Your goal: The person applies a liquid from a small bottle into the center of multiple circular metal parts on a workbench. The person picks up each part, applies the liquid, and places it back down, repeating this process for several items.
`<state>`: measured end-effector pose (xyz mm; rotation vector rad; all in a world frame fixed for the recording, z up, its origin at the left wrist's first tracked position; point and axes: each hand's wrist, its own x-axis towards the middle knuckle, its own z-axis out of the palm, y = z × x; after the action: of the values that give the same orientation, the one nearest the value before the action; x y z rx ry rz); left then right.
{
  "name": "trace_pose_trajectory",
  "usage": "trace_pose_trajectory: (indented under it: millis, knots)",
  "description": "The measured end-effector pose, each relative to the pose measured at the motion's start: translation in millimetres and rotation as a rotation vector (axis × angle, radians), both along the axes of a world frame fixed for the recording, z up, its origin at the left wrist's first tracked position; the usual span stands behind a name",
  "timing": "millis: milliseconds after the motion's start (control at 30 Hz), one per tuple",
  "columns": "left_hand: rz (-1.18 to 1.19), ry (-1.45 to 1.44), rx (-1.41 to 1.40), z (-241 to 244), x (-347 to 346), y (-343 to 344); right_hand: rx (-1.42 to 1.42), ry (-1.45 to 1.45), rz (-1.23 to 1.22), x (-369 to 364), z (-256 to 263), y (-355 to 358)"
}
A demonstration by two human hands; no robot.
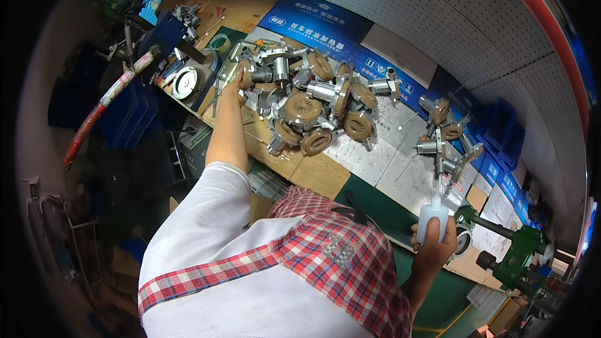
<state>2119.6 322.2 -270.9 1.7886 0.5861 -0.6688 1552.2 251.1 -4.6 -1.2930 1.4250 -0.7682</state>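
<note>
My right hand [437, 239] is wrapped around a translucent white squeeze bottle [433, 218], held upright. Its thin nozzle points toward a smaller group of metal parts with brown discs [440, 143] on the right of the bench; whether the tip touches one is unclear. At the left end of the larger pile, my left hand [236, 85] grips a metal part with a round brown disc [245, 75]. Its fingers are partly hidden by the disc. Beside it, the pile of silver metal parts [304, 107] shows ribbed brown discs and cylindrical bodies facing various ways.
Flattened printed cardboard [305, 23] covers the bench back. A dark-blue lever press [162, 37] with a red-wrapped handle [89, 124] stands left, near a tape roll [219, 43]. Green clamp fixtures [523, 249] stand right, with blue plastic bins [500, 134] behind. Perforated panels [422, 4] rise behind.
</note>
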Motion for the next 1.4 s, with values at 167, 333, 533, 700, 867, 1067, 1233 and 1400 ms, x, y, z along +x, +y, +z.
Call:
trace_pose_trajectory:
  millis: [167, 333, 533, 700, 867, 1067, 1233, 1400]
  knots:
    - [-0.152, -0.155, -0.112, -23.4, 30.8, 10.0, -0.001, -0.019, 0.04, 10.0, 1.4, -2.0]
    - [-0.226, -0.122, -0.257, -7.4, 25.5, 8.1, 0.002, -0.022, 0.033, 14.0, -2.4, -2.5]
    - [-0.225, -0.146, -0.428, 17.3, 4.1, 13.9, -0.009, -0.053, 0.063, 25.1, 1.0, -6.3]
    - [-0.476, -0.133, -0.582, 28.0, -29.3, 0.7, -0.001, -0.069, 0.091, 36.5, -0.9, -10.1]
    - [-0.516, -0.283, -0.515, 41.7, -48.3, -0.5, -0.009, -0.112, 0.153, 40.9, 3.5, -12.6]
    - [-0.549, -0.572, -0.571, 120.4, -109.1, -1.9, -0.021, -0.146, 0.149, 35.5, 14.0, -11.9]
    - [-0.465, -0.431, -0.856, 213.2, -210.5, -8.6, -0.024, -0.231, 0.217, 27.2, 12.2, -11.7]
    - [-0.539, -0.272, -0.898, 243.6, -311.8, -24.6, -0.116, -0.23, 0.385, 11.4, 4.9, -12.1]
